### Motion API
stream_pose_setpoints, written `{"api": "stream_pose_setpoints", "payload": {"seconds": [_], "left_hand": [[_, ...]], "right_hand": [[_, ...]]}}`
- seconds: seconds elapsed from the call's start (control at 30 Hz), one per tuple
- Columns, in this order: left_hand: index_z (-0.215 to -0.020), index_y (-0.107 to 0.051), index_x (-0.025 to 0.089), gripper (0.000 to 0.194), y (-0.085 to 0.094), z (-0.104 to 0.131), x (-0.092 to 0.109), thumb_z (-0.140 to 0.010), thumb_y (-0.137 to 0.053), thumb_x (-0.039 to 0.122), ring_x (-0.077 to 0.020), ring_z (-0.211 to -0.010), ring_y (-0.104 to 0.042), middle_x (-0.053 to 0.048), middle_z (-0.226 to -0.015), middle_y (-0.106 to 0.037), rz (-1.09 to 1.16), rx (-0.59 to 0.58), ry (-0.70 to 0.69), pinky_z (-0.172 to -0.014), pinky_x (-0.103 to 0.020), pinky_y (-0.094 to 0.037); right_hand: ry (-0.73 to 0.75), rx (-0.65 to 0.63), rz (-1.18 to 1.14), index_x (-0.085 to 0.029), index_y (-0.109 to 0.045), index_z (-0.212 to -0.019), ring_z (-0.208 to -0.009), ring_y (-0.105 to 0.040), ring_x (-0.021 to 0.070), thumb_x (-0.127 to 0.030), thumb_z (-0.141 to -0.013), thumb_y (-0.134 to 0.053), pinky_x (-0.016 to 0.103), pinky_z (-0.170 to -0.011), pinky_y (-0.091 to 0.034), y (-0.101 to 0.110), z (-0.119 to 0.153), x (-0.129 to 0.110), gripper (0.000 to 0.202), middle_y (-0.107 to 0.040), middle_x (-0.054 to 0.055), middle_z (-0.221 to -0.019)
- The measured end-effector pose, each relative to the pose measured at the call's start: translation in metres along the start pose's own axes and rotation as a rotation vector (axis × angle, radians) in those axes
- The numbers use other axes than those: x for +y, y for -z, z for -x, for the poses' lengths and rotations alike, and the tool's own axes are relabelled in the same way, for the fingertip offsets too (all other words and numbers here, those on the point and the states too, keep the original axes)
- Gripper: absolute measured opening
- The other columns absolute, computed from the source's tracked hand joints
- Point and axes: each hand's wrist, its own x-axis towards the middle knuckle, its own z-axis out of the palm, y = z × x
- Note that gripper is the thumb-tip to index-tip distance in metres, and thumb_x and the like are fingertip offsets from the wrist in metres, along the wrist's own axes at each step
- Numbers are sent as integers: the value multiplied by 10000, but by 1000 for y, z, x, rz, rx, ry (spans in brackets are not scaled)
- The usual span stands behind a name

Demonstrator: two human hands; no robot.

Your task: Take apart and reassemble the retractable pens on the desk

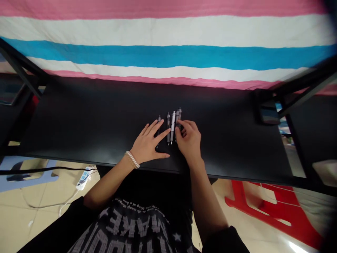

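Apparently five pens (172, 127) are lying mid-table, nearer the front edge of the black table (105, 116), tips facing that edge, long axes running front-to-back. The left hand (147, 143) is spreading wide over the leftmost; the right hand (189, 137) is narrowly pinching the rightmost pair.

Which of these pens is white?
The white pen, between a dark pen on its left and the darker pens at the right hand; only its barrel looks pale.
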Motion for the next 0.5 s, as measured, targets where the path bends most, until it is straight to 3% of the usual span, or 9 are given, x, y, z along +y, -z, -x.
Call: {"api": "stream_pose_setpoints", "payload": {"seconds": [0.17, 0.3, 0.5], "left_hand": [[-1585, -271, 141, 1088, -2, -10, -6, -739, -746, 634, -358, -1544, -193, -174, -1660, -261, -83, -59, -14, -1248, -525, -185], [-1584, -233, 68, 1000, 6, -2, -15, -811, -694, 504, -332, -1545, -205, -201, -1645, -285, -92, -70, -28, -1255, -484, -177], [-1588, -243, 95, 907, 23, 8, -35, -861, -638, 468, -335, -1541, -220, -199, -1642, -293, -99, -91, -44, -1235, -506, -224]], "right_hand": [[16, -33, -114, -169, -711, -1112, -712, -604, 150, -235, -907, -553, 357, -703, -563, -23, 21, -26, 267, -650, 113, -1102], [-1, -47, -151, -168, -685, -1185, -742, -620, 163, -223, -905, -546, 370, -730, -579, -40, 32, -42, 317, -621, 130, -1136], [-5, -104, -199, -188, -652, -1244, -794, -629, 173, -204, -915, -534, 376, -761, -590, -54, 34, -57, 349, -596, 131, -1177]]}}
